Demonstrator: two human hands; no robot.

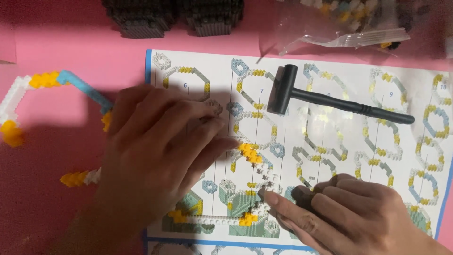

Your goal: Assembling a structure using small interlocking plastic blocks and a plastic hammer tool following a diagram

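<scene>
Both hands work over the instruction sheet [330, 156], which lies flat on the pink tabletop [61, 52] so the build can be checked against the printed diagrams. The left hand [160, 151] lies palm-down across the sheet's left edge, fingers spread and extended, their tips on the yellow-and-white brick segment [257, 165] near the sheet's lower middle; it looks like pinning the piece against the paper so it can't shift. The right hand [349, 212] comes in from the sheet's bottom-right corner, fingers loosely curled, index tip touching the white end of the same segment, probably pressing or aligning a small brick (whether anything is pinched underneath, cannot tell). A white strip with yellow ends [217, 219] lies along the sheet's bottom edge, just below the segment. The black mallet [325, 97] rests untouched on the sheet's upper middle, head toward the left, within reach of either hand. The larger ring-shaped assembly [47, 94] in white, yellow and blue lies off the sheet's left edge. A clear bag of bricks [339, 23] and dark block stacks [174, 16] line the tabletop's far edge.
</scene>
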